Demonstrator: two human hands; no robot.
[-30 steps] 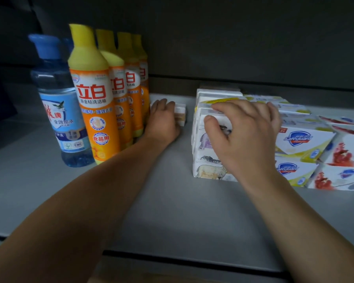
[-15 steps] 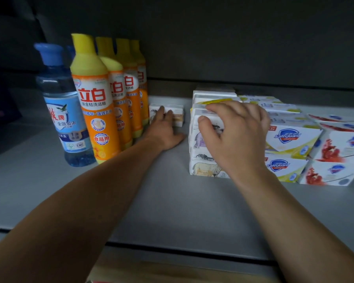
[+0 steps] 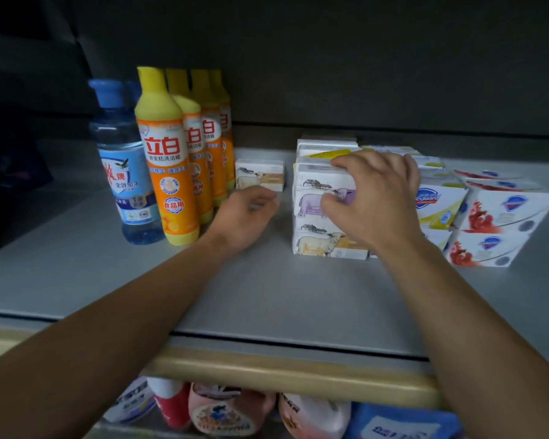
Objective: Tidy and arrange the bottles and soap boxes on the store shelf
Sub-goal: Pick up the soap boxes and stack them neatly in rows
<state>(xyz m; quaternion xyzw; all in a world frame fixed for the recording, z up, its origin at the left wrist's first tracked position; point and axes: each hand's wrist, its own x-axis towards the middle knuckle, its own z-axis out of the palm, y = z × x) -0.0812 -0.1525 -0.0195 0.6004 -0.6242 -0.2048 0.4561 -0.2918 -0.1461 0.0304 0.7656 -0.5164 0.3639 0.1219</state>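
Your shelf (image 3: 140, 280) is grey and carries two groups. At the left stands a row of four orange bottles (image 3: 167, 160) with yellow caps, one behind another, labelled 立白; beside them stands a clear blue bottle (image 3: 124, 172) with a blue cap. At the centre, a stack (image 3: 317, 213) of white soap boxes shows printed sheep, one purple and one tan. A lone box (image 3: 260, 177) of the same kind lies just beside the bottles. To the right sit Safeguard boxes (image 3: 441, 201) in yellow and red (image 3: 501, 217).

Your left hand (image 3: 244, 217) is loosely curled near the lone box, holding nothing. Your right hand (image 3: 374, 198) grips the stack's upper box, fingers on top and thumb on its front.

A lower shelf holds assorted bottles (image 3: 222, 410); their labels are unreadable.
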